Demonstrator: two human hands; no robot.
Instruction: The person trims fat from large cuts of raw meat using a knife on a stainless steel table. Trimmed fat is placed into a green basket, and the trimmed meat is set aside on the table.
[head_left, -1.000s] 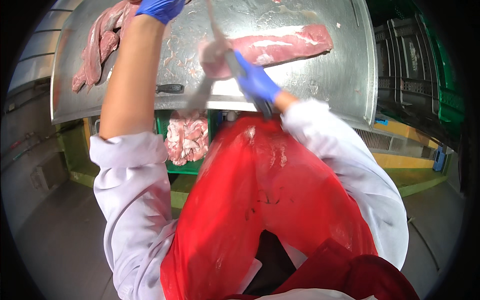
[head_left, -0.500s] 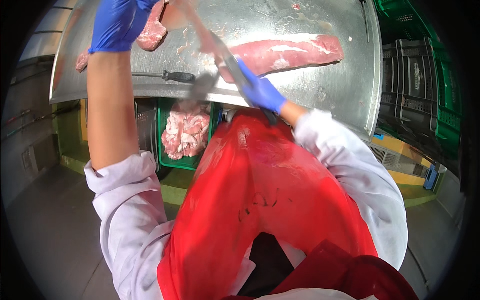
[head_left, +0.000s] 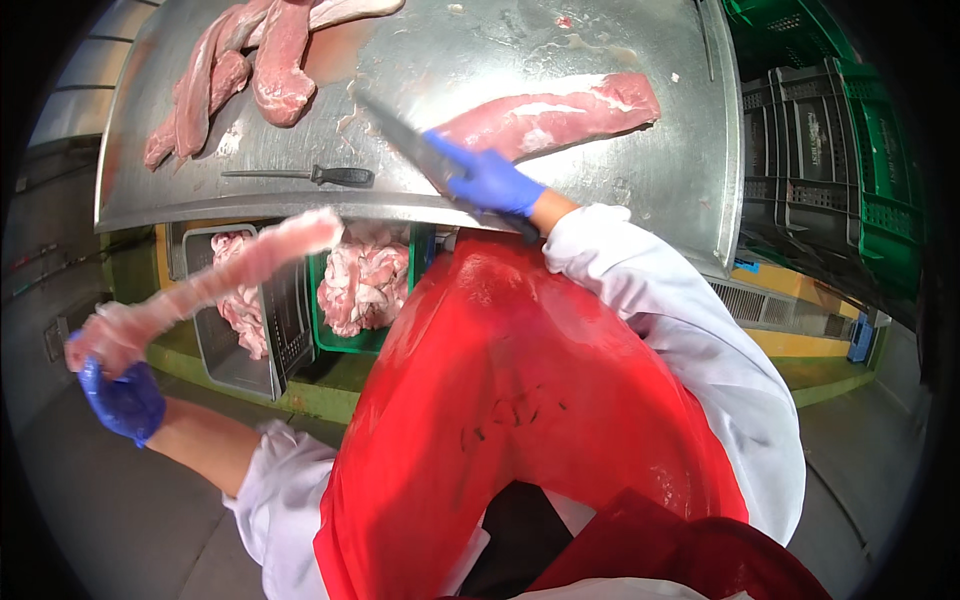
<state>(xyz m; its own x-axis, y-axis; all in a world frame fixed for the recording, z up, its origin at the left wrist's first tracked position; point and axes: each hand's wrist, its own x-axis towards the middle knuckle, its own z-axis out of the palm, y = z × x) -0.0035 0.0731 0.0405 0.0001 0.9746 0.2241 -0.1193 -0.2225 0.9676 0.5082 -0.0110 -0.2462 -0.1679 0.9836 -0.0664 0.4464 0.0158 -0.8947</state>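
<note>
My left hand (head_left: 122, 400), in a blue glove, is closed on one end of a long strip of meat (head_left: 235, 268). It is out to the left, off the table, and the strip's other end stretches over the crates below the table edge. My right hand (head_left: 495, 183), also gloved, is wrapped round the dark handle of a knife (head_left: 405, 140), whose blade points away and to the left above the table. Just beyond that hand lies a large pink piece of meat (head_left: 560, 112). A sharpening steel (head_left: 300, 176) with a black handle rests near the table's front edge.
More long pieces of meat (head_left: 283, 70) lie at the far left of the metal table (head_left: 640, 215). Under its edge stand a grey crate (head_left: 222, 345) and a green crate (head_left: 345, 342), both holding meat pieces. Stacked crates (head_left: 815, 165) are at the right.
My left hand has swung from the far left of the table down and outward, carrying the meat strip off it. My right hand and the knife have shifted slightly left.
</note>
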